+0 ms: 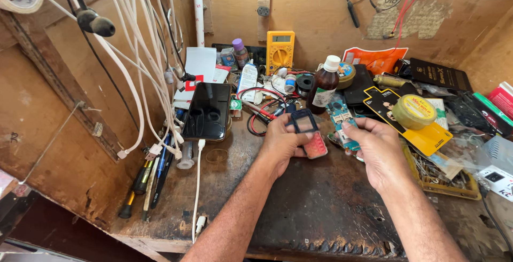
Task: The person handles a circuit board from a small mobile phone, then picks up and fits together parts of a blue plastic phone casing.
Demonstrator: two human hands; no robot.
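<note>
We see the phone cover (pixel 308 132) in our left hand (pixel 280 145): black frame around the screen window, red-pink keypad part below. Circuit board (pixel 342 123) by our right hand (pixel 377 149) is blue-green with pale metal patches. Multimeter (pixel 280 51) yellow, grey display. Bottle (pixel 324 86) dark brown, white cap, pale label. Round tin (pixel 414 111) yellow, sitting on a yellow-and-black card (pixel 427 133). Smartphone (pixel 207 111) glossy black. Cables (pixel 133 64) white; probe leads (pixel 262 104) red and black. Small bottle (pixel 240 52) has a purple cap. Packet (pixel 374 59) orange. Benchtop (pixel 315 208) dark, stained brown.
</note>
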